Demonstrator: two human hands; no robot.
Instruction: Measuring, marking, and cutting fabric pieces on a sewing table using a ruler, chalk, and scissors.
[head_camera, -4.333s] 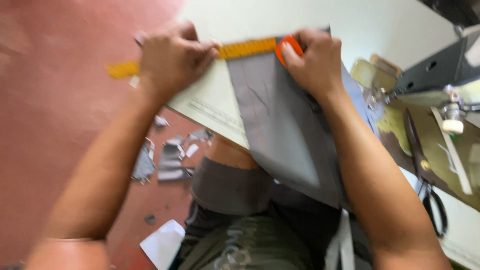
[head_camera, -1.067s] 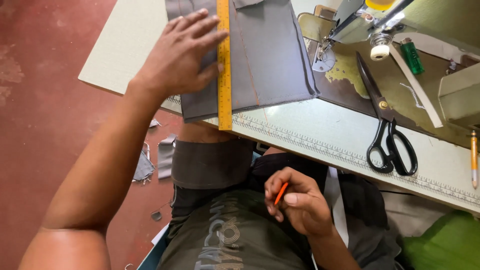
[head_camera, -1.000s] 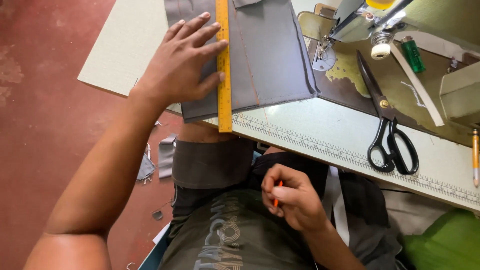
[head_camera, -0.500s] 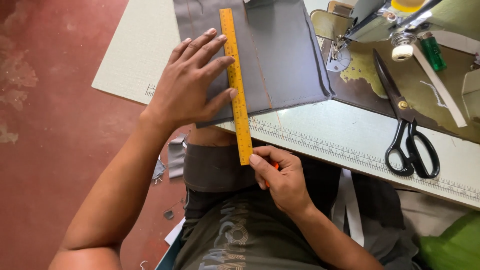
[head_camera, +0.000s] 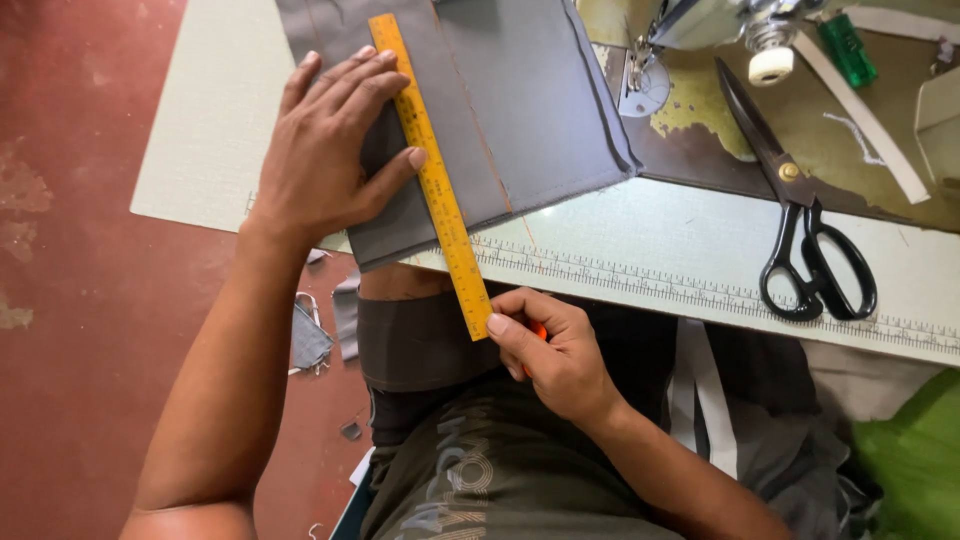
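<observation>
Head view: left hand (head_camera: 325, 160) spread flat, pressing grey fabric (head_camera: 500, 110) and yellow ruler (head_camera: 435, 180) onto the desk (head_camera: 650, 250). Right hand (head_camera: 550, 350) curled around an orange marker (head_camera: 538, 333), thumb against the ruler's near end, which overhangs the desk edge. Seemingly aligning for a marked line; calls for a steady ruler. Black scissors (head_camera: 805, 240) well apart, right; open room between.

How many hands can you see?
2. The left hand presses flat on the grey fabric beside the yellow ruler. The right hand touches the ruler's near end, holding something orange, mostly hidden.
</observation>
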